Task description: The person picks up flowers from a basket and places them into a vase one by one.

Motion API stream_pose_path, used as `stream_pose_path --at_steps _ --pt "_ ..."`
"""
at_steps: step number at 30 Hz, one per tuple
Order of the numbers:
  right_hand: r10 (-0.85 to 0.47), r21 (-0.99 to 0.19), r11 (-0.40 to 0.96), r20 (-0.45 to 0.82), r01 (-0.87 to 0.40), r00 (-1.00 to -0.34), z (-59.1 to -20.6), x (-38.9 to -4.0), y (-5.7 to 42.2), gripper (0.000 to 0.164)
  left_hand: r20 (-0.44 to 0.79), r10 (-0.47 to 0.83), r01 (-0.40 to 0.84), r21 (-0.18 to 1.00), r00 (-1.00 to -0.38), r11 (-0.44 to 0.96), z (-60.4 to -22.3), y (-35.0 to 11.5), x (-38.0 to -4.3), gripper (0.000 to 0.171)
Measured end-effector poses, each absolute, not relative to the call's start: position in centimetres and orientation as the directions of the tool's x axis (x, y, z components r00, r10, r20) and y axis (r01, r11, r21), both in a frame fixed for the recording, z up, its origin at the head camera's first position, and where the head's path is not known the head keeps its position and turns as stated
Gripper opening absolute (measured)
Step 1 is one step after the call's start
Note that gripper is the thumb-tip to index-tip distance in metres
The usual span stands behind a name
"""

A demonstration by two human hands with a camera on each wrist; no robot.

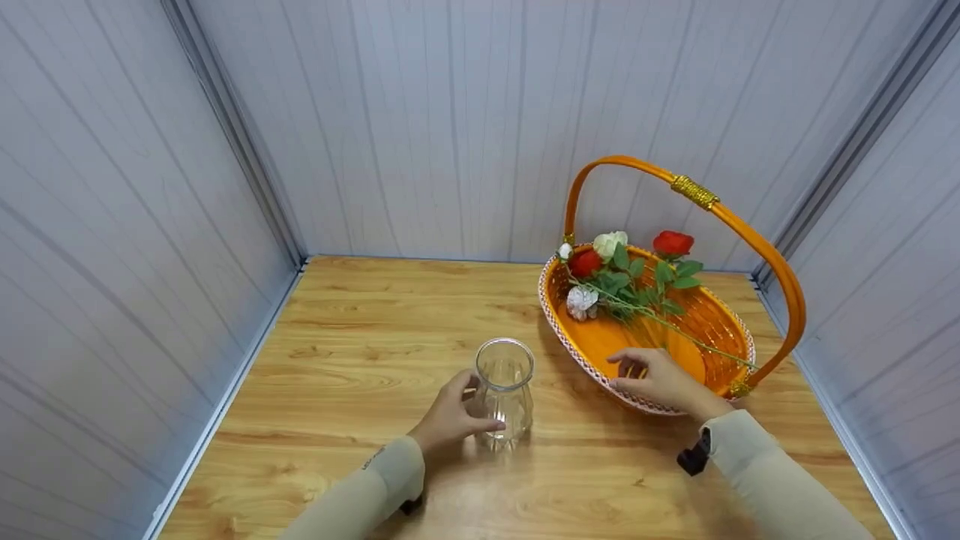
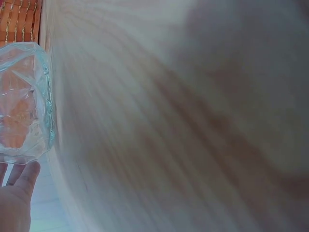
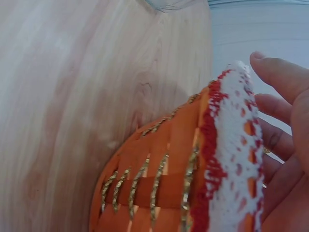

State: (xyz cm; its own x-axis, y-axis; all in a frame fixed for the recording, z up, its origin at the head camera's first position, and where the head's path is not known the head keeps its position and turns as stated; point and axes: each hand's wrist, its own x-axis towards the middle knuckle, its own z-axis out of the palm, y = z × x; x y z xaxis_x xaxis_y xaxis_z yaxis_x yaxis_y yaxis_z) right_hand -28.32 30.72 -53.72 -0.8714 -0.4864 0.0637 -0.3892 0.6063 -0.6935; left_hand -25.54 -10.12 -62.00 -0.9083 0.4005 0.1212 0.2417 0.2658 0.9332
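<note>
A clear glass vase point(image 1: 504, 405) stands upright on the wooden table in front of me. My left hand point(image 1: 452, 412) holds it from the left side, the thumb across its front and the fingers curving behind. In the left wrist view, fingertips point(image 2: 30, 175) meet the side of the glass vase point(image 2: 36, 111). My right hand point(image 1: 660, 381) hovers over the near rim of an orange woven basket point(image 1: 592, 365), fingers loosely bent, nothing in them. The right wrist view shows its thumb and fingers just past the red-and-white trimmed rim point(image 3: 236, 145).
Inside the basket lie artificial flowers: red roses point(image 1: 673, 243), a cream rose point(image 1: 610, 244) and a white bloom point(image 1: 582, 302), with green stems toward the right rim. The basket's tall handle point(image 1: 780, 277) arches above it. Pale panel walls point(image 1: 450, 127) enclose the table point(image 1: 360, 330).
</note>
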Motion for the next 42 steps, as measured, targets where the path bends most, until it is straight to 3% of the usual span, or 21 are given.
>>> stream_pose_path --at_steps 12,26,42 --pt "-0.345 -0.665 0.652 0.166 -0.363 -0.924 -52.9 -28.7 30.9 0.036 0.118 0.399 0.238 0.934 -0.909 0.267 -61.9 -10.1 -25.5 0.077" --pt "-0.156 -0.636 0.709 0.28 -0.304 -0.947 -53.0 -29.5 32.4 0.05 0.102 0.404 0.229 0.933 -0.909 0.278 -62.1 -10.1 -25.5 0.079" --pt "-0.056 -0.625 0.76 0.209 -0.177 -0.976 -52.9 -30.3 34.1 0.075 0.105 0.395 0.231 0.93 -0.913 0.286 -62.2 -10.1 -25.7 0.08"
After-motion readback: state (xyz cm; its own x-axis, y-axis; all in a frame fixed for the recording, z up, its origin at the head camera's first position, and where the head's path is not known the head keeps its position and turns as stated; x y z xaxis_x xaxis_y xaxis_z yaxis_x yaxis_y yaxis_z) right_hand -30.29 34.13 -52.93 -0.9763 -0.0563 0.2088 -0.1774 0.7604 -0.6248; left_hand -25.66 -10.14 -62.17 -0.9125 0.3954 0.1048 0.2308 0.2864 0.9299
